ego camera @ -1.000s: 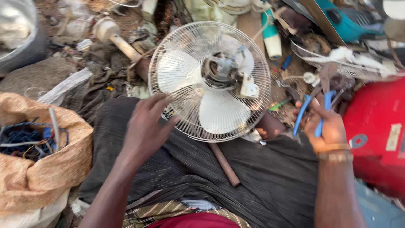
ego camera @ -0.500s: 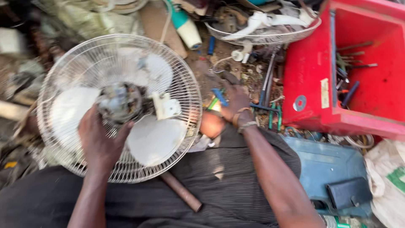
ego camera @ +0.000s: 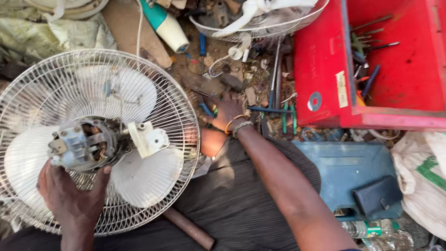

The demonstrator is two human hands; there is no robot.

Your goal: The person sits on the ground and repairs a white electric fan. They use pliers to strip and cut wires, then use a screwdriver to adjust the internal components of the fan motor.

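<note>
- Head view, looking down on a white fan (ego camera: 93,139) lying grille-up across the lap, its bare motor (ego camera: 83,144) exposed at the hub.
- Left hand (ego camera: 69,195) now cupped under the motor housing, thumb and fingers wrapped around its lower edge and holding it; half a second ago placed higher, over the hub.
- Right hand (ego camera: 227,114) stretched away from the fan into the scatter of tools on the ground, fingers curled down among blue-handled pliers (ego camera: 206,110) and green-handled pliers (ego camera: 288,118); cannot tell whether anything is actually gripped.
- One second ago, blue-handled pliers held up in that same hand beside the fan; now down at ground level, so looks like a tool swap or set-down in hand.
- Fan shifted left in view since then, with the red toolbox (ego camera: 325,60) and blue case (ego camera: 344,172) now showing at right.
- Brown metal rod (ego camera: 188,227) lying on the dark cloth just below the grille.
- Second fan grille (ego camera: 260,28) lying well apart at top.
</note>
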